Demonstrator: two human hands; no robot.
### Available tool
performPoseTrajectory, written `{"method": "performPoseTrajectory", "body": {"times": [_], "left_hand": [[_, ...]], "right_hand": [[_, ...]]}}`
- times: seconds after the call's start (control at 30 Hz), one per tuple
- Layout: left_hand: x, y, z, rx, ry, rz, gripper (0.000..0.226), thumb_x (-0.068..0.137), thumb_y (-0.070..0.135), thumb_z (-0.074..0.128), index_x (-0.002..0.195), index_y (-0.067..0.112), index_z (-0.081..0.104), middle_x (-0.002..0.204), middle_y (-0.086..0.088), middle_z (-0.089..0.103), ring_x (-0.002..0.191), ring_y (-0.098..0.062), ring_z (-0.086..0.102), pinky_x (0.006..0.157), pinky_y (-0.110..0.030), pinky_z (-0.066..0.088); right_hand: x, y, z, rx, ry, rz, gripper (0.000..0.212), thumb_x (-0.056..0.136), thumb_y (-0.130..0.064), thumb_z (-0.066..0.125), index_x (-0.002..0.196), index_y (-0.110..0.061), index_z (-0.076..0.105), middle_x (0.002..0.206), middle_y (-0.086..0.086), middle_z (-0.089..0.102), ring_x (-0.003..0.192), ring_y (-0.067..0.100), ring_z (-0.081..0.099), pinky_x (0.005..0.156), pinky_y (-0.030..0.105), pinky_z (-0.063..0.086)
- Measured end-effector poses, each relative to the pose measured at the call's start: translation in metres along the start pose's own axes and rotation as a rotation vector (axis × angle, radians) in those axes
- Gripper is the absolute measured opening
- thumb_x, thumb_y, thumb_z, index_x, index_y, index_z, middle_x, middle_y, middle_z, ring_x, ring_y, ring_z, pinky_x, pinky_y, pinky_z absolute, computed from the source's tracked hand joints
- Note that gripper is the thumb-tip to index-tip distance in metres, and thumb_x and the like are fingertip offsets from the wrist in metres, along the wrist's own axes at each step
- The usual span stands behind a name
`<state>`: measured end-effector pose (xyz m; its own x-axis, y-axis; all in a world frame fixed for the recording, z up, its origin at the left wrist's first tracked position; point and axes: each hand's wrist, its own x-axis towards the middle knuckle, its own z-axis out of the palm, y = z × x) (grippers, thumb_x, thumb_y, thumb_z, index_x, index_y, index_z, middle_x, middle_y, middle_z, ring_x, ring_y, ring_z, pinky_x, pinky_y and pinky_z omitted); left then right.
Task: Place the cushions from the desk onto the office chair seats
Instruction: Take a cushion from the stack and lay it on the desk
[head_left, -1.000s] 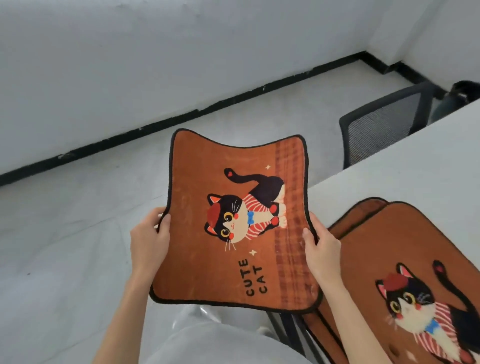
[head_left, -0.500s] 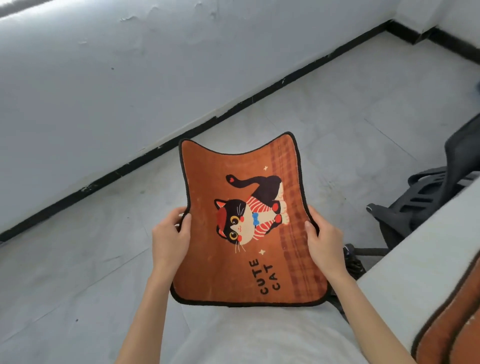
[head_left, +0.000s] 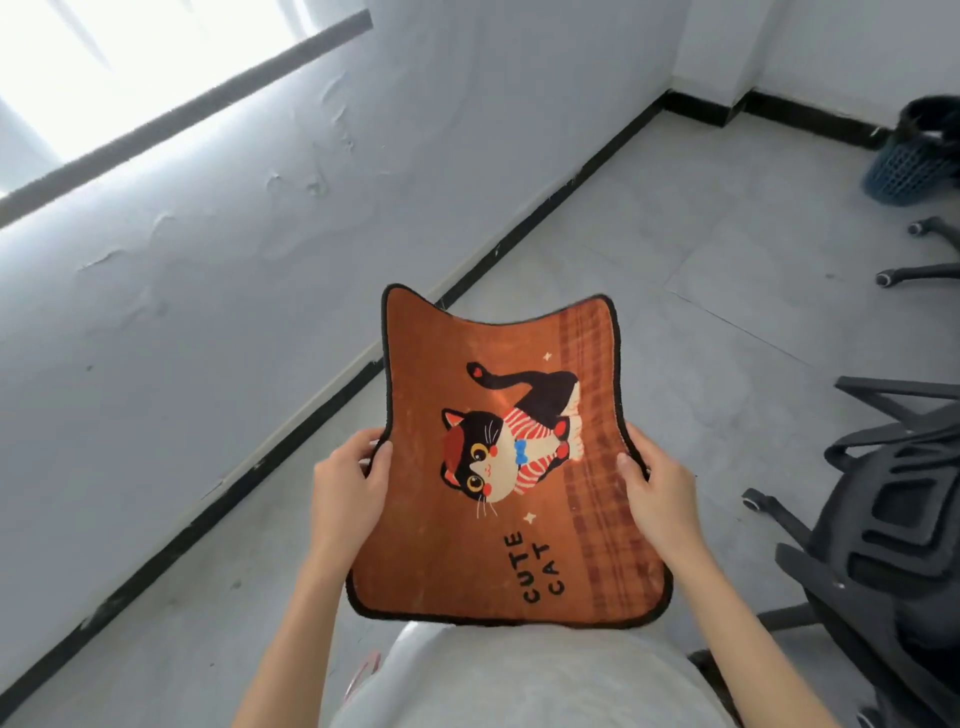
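Left hand and right hand grip the cushion — one per side edge.

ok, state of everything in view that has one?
cushion: held in the air, print side up, not on any seat
left hand: shut on the cushion's left edge
right hand: shut on its right edge
office chair: at right, seat not visible
blue basket: on the floor, far right
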<state>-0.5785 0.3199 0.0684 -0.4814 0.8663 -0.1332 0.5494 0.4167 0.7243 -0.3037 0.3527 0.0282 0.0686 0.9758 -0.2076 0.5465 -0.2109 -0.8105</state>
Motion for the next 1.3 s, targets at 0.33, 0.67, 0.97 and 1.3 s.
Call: {"method": "performPoseTrajectory", "body": {"times": [0.33,0.67,0.97,1.3], "left_hand": [[0.231,0.12,0.097,-0.057,-0.118,0.161,0.023,0.092,0.016,0.05,0.11,0.009,0.064,0.096,-0.001,0.067,0.085,-0.018,0.062,0.079,-0.028,0.048],[0.431,0.33,0.258,0.109,-0.51,0.542,0.029,0.093,0.018,0.048,0.119,0.008,0.058,0.108,-0.005,0.067,0.093,-0.01,0.057,0.081,-0.023,0.041],[0.491,0.484,0.454,0.192,-0.774,0.78,0.027,0.093,0.022,0.048,0.116,0.014,0.061,0.101,0.001,0.067,0.091,-0.017,0.063,0.079,-0.03,0.05],[0.516,0.667,0.617,0.077,-0.741,0.804,0.025,0.093,0.016,0.049,0.113,0.011,0.062,0.099,0.004,0.066,0.087,-0.014,0.059,0.077,-0.024,0.044]], "right_hand": [[0.229,-0.035,-0.031,0.036,0.208,0.074,0.039,0.096,-0.014,0.042,0.134,-0.017,0.048,0.117,0.003,0.065,0.088,0.013,0.061,0.082,0.02,0.047],[0.392,-0.04,-0.116,0.112,0.578,0.401,0.04,0.096,-0.011,0.042,0.135,-0.016,0.047,0.107,-0.003,0.061,0.083,0.01,0.052,0.064,-0.005,0.036],[0.501,0.027,-0.214,0.191,0.813,0.62,0.039,0.095,-0.01,0.043,0.133,-0.013,0.049,0.122,-0.001,0.06,0.107,0.016,0.056,0.091,0.022,0.037],[0.67,0.078,-0.415,0.113,0.874,0.529,0.039,0.093,-0.006,0.045,0.131,-0.01,0.051,0.12,0.003,0.064,0.103,0.018,0.061,0.081,0.007,0.035]]}}
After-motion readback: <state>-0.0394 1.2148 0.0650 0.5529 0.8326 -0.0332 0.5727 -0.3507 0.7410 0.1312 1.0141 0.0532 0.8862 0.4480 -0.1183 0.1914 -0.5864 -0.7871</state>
